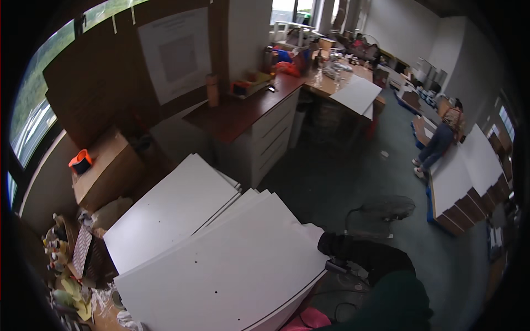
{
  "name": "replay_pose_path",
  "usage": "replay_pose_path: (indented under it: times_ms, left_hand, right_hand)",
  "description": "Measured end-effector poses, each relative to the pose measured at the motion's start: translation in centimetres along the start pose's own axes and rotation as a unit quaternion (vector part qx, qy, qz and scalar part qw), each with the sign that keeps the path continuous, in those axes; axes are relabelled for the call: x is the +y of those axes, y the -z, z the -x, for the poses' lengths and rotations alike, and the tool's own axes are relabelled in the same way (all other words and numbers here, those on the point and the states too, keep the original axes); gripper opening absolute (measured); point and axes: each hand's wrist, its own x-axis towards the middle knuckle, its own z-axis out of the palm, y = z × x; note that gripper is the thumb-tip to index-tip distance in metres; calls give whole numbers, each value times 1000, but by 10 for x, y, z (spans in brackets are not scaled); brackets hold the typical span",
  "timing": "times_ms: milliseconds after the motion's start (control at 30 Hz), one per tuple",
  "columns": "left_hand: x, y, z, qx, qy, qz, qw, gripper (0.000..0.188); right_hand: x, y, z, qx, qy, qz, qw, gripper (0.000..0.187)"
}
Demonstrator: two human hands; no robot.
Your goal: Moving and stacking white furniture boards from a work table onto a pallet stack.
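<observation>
Fingers on our right hand [313,231] rest against the right edge of the top white board [221,265], but they're pale and blurry on a pale surface, so honestly we can't tell if they're curled around the edge or just lying on it. Our left hand isn't anywhere we can pick out, so no clue what it's doing; the right is the only one we can place by the board. From those fingers the board stretches off to our left and back toward us, long axis running lower left to upper right, with a line of little dark holes across its face. It lies on a stack with more edges peeking out underneath, and another pile of white boards [171,201] sits just beyond it. Next out is our black cuff [381,256] and green sleeve [397,303], then a fan [386,208] on the floor off to the right. Past the boards we've got a white drawer cabinet [273,135] with a dark red top, and a co-worker [444,135] well apart at the far right beside more stacked boards [466,165]. As for writing, the sheet [178,55] on the brown panel [110,83] has print too soft to read, and we can't make out any brands or labels.
</observation>
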Motion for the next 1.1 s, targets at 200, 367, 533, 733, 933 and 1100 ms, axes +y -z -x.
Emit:
replay_pose_path:
  times_ms: [200, 367, 533, 733, 933, 1100]
  left_hand:
    - [6, -44, 64, -106, -58, -85, 989, 44]
    - [-5, -78, 103, -234, -114, -142, 955, 42]
    - [-23, -129, 156, -383, -139, -195, 892, 41]
    - [-100, -247, 305, -393, -245, -410, 786, 43]
    - [-240, -374, 454, -691, -265, -416, 528, 54]
    - [-389, -423, 647, -798, -199, -397, 408, 47]
  right_hand:
    - [134, 19, 213, 184, -76, -119, 973, 69]
    - [287, -46, 375, 351, 36, -226, 908, 49]
    - [327, -83, 527, 515, 123, -135, 837, 46]
    - [460, -219, 696, 603, -2, -236, 762, 48]
    - [498, -328, 830, 703, 21, -563, 433, 56]
    - [570, -381, 925, 783, 26, -585, 208, 60]
